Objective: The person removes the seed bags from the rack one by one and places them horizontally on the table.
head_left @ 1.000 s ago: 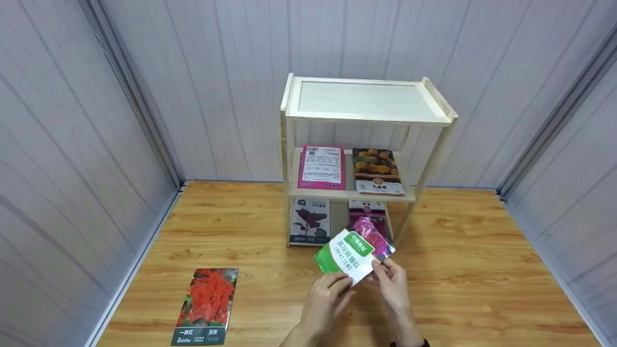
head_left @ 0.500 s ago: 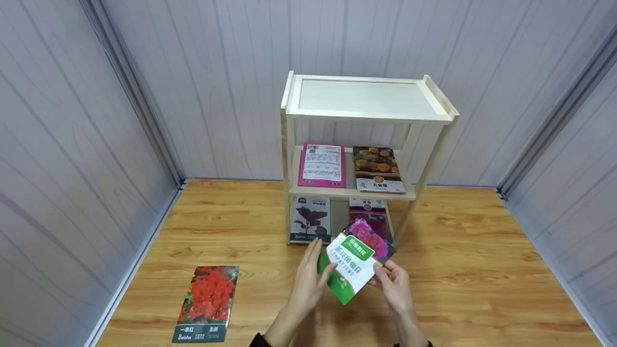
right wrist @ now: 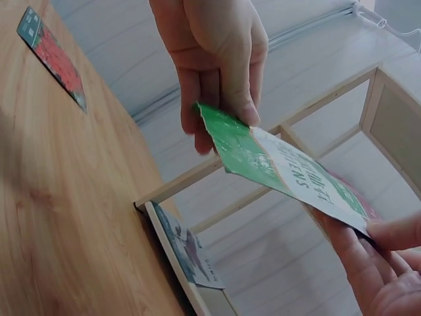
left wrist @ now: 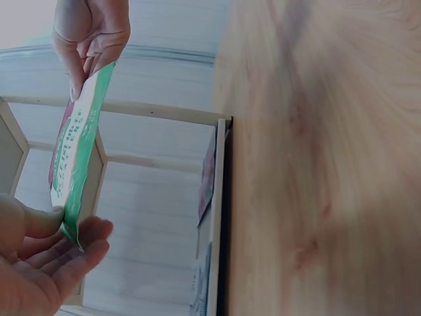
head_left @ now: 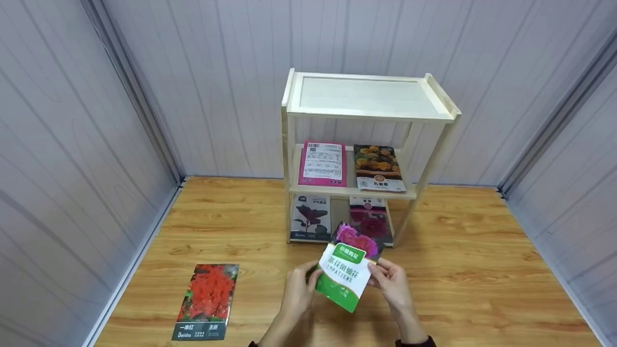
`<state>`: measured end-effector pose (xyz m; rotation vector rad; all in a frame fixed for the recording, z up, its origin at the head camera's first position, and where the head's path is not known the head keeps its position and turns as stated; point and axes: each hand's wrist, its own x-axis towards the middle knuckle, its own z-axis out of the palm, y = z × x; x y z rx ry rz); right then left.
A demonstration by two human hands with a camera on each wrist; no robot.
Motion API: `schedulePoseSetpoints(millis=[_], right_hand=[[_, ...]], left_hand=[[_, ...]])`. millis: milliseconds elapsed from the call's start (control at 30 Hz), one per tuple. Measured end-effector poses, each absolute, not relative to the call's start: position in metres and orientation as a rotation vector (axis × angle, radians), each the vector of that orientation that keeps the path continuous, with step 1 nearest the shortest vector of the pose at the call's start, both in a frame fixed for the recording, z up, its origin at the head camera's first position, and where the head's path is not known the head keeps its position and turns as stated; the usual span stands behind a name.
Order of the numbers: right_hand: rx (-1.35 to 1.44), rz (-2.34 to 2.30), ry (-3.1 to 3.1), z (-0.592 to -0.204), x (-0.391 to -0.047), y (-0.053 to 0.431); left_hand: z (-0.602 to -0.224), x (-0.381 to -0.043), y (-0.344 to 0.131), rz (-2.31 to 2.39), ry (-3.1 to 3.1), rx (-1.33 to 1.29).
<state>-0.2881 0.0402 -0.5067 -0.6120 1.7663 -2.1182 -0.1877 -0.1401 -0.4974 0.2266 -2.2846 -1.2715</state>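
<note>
A seed packet (head_left: 344, 272) labelled Impatiens, green and white with pink flowers at its top, is held up in front of the shelf, tilted. My left hand (head_left: 298, 289) pinches its left edge near the green end, the thumb on the front. At the packet's right edge, my right hand (head_left: 393, 284) pinches it between thumb and fingers. The left wrist view shows the packet (left wrist: 79, 148) nearly edge-on between the left hand (left wrist: 39, 263) and the right hand (left wrist: 92, 33). In the right wrist view the left hand (right wrist: 214, 59) grips the green corner.
A pale wooden shelf (head_left: 371, 115) stands at the back. Its middle level bears a pink-edged packet (head_left: 323, 164) and an orange-flower packet (head_left: 379, 168). Lower down lie a dark-leaf packet (head_left: 311, 217) and a magenta-flower packet (head_left: 370, 219). A red-flower packet (head_left: 207, 301) lies on the table (head_left: 462, 270) at left.
The Impatiens packet has turned more upright, its green end swinging down and right. My left hand came off its lower edge, opened beside it, and now pinches the left edge. The right hand kept its hold.
</note>
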Motion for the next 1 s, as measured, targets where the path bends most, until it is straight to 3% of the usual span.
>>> schedulePoseSetpoints(millis=[200,267,600,1000], right_hand=[[-0.577,-2.129,1.849,-0.616,-0.344,0.034],[-0.573,-2.13,1.868,-0.629,-0.35,0.03],[-0.661,-1.916,1.853,-0.527,-0.281,0.003],[-0.671,-1.742,1.855,-0.535,-0.28,-0.003]], left_hand=[[-0.507,-0.182,-0.146,-1.509,-2.176,0.348],[-0.512,-0.18,-0.149,-1.561,-2.147,0.376],[-0.531,-0.154,-0.173,-1.567,-2.184,0.584],[-0.558,-0.122,-0.212,-1.347,-2.221,0.839]])
